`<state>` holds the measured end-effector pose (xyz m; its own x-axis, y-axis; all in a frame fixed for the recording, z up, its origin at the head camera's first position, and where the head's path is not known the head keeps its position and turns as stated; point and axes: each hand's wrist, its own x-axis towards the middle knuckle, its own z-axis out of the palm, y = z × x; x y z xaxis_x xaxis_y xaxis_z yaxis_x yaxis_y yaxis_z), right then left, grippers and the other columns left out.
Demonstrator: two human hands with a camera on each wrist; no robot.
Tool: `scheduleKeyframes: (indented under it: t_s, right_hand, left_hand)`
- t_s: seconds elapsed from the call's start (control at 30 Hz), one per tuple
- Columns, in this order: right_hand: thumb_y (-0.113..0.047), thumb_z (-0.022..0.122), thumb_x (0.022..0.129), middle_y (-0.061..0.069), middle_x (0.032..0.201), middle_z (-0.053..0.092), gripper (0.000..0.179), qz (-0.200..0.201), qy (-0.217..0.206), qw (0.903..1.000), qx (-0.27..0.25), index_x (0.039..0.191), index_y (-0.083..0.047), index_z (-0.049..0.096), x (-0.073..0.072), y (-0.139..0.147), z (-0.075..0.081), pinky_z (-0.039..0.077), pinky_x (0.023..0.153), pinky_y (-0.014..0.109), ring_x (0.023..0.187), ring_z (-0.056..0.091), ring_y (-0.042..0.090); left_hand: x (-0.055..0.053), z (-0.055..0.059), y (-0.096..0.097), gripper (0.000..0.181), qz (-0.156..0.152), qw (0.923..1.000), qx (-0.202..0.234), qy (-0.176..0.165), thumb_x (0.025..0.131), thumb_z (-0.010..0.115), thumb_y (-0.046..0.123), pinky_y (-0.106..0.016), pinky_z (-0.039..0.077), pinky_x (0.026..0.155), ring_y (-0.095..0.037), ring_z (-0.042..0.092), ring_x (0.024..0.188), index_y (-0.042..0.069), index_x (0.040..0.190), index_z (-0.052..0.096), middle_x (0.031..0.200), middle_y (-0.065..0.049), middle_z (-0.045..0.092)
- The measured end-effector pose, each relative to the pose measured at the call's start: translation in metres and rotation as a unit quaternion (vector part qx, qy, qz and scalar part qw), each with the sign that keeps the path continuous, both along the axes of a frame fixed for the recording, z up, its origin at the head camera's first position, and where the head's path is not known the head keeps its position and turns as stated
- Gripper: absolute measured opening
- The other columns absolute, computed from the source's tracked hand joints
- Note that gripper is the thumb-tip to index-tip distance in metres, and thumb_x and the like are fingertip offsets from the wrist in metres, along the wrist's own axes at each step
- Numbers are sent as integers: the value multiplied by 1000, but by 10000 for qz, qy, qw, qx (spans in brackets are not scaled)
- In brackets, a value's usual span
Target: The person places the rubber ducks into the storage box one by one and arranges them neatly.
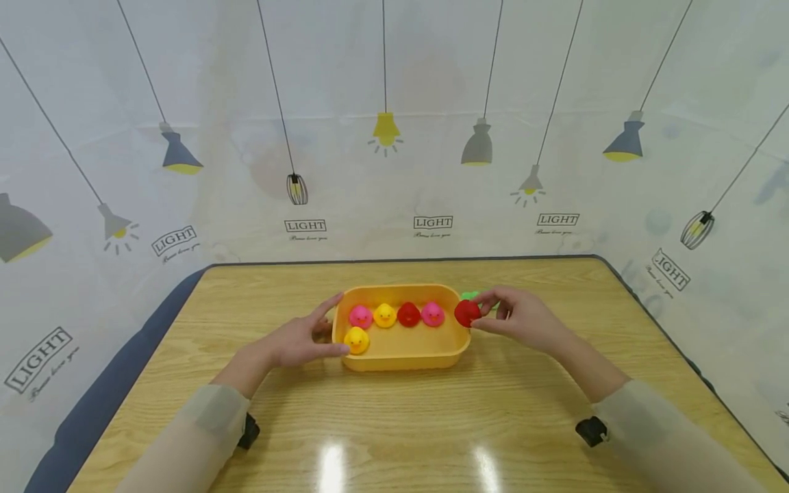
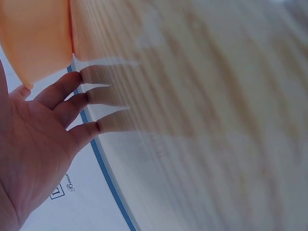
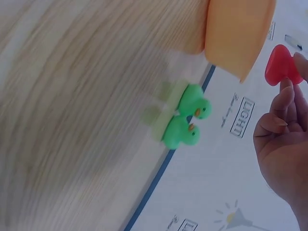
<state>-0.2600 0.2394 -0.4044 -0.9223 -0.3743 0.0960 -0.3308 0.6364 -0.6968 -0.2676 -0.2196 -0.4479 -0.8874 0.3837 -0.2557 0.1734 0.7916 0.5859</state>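
While right hand (image 1: 522, 320) pinches red toy (image 1: 465, 313) at tray rim (image 1: 401, 362) | left hand (image 1: 297, 342) wide at opposite end | tabletop (image 1: 403, 411) around

Right hand (image 3: 283, 149) pinches red toy (image 3: 277, 66) at its fingertips. Orange container (image 3: 238, 36) near those fingertips; two green toy ducks (image 3: 178, 133) (side by side) on table (image 3: 86, 106), apart from hand.

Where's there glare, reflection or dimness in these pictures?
Head view: two bright glare patches on the near tabletop; left wrist view: dim, with finger-shaped reflections or shadows running out from the left hand; right wrist view: pale green reflections beside the green ducks.
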Motion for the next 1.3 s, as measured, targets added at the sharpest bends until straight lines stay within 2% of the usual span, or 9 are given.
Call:
scheduleKeyframes:
  t_s: [0.43,0.6,0.87,1.1,1.3]
  right_hand:
    - [-29,90,94,1,101,73,36,618,-97,9980,-40,124,-13,77,-3,-56,-5,48,65,23,78,58,18]
    - [-32,90,94,0,102,73,36,628,-380,9973,-16,124,-16,77,-7,-77,-7,48,70,24,83,59,19]
    - [-30,91,93,-3,100,74,32,700,-441,9964,179,119,-16,77,-16,-108,-14,53,81,28,90,62,17]
    - [-31,90,94,-3,98,73,32,789,-621,9941,401,119,-15,76,-17,-131,-18,54,81,28,89,62,16]
    - [-32,89,95,-7,95,72,29,694,-681,9917,842,118,-19,76,-17,-143,-23,55,76,27,85,63,15]
  left_hand:
    - [1,2,0,114,7,10000,22,-83,91,71,80,-80,28,126,-53,43,157,51,174,0,170,-20,48]
    - [1,2,0,114,22,9999,42,-121,90,72,80,-81,27,126,-54,42,158,52,174,1,171,-20,48]
    - [2,2,0,114,-12,10000,60,-67,90,72,81,-81,28,126,-54,43,157,52,174,0,170,-20,49]
    - [2,2,0,113,-27,9999,89,-41,91,72,80,-80,30,125,-54,45,156,53,174,0,169,-20,50]
    - [4,3,1,114,-15,9999,120,-12,90,73,79,-78,32,126,-52,48,154,51,175,2,168,-21,52]
